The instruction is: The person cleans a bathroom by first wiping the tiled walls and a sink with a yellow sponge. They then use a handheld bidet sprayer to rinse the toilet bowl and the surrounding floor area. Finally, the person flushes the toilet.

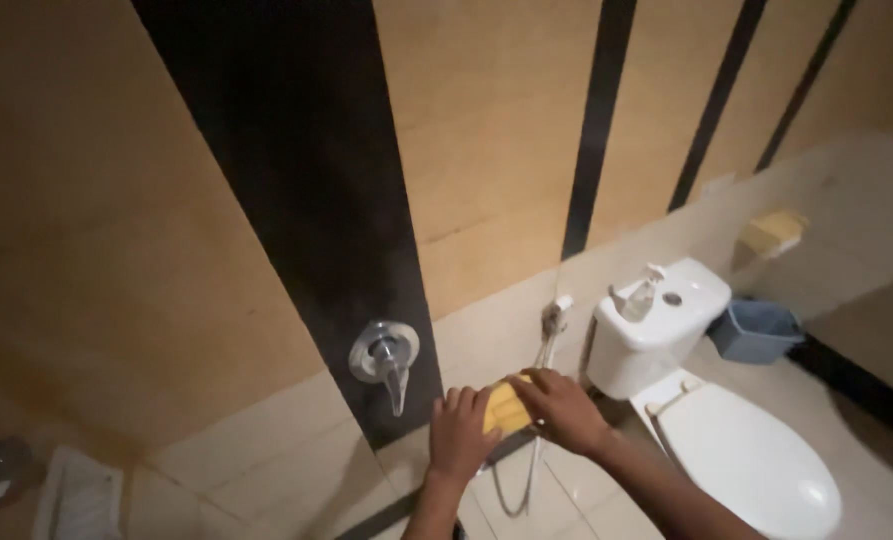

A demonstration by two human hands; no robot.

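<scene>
My left hand (461, 435) and my right hand (565, 408) both press a yellow cloth (505, 407) against the cream wall tile, just below the black wall stripe. The cloth sits between the two hands, mostly covered by the fingers. A chrome tap handle (387, 358) sticks out of the wall to the left of my left hand. A bidet sprayer (557, 316) hangs on the wall above my right hand, and its hose (530, 478) loops down under the hands.
A white toilet (742, 450) with its lid shut stands to the right, with a spray bottle (639, 297) on its tank. A blue bin (757, 331) sits behind it. A paper holder (773, 232) is on the far wall. A floor drain grate (77, 495) lies lower left.
</scene>
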